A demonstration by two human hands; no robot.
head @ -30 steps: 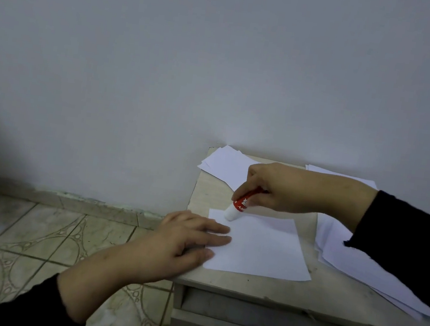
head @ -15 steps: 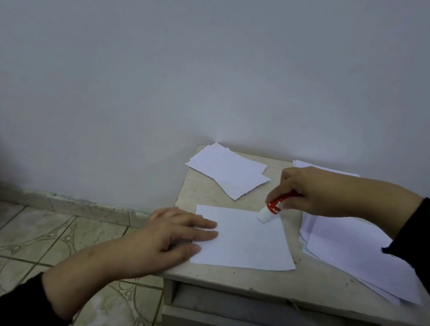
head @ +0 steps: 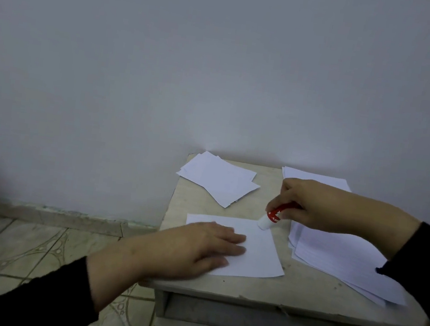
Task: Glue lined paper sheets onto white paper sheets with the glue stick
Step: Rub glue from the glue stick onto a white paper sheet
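The right hand (head: pixel 309 204) grips a red-and-white plastic glue stick (head: pixel 272 218), its white tip touching the far right corner of a single white paper sheet (head: pixel 257 250) near the front edge of the pale stone-topped bench (head: pixel 287 287). The left hand (head: pixel 197 248) lies flat, fingers straight, pressing that sheet down. Gluing looks barely begun: a stack of lined sheets (head: pixel 343 259) waits at the right edge, smaller white sheets (head: pixel 217 179) at the far left corner. The stick's label is too blurred to read.
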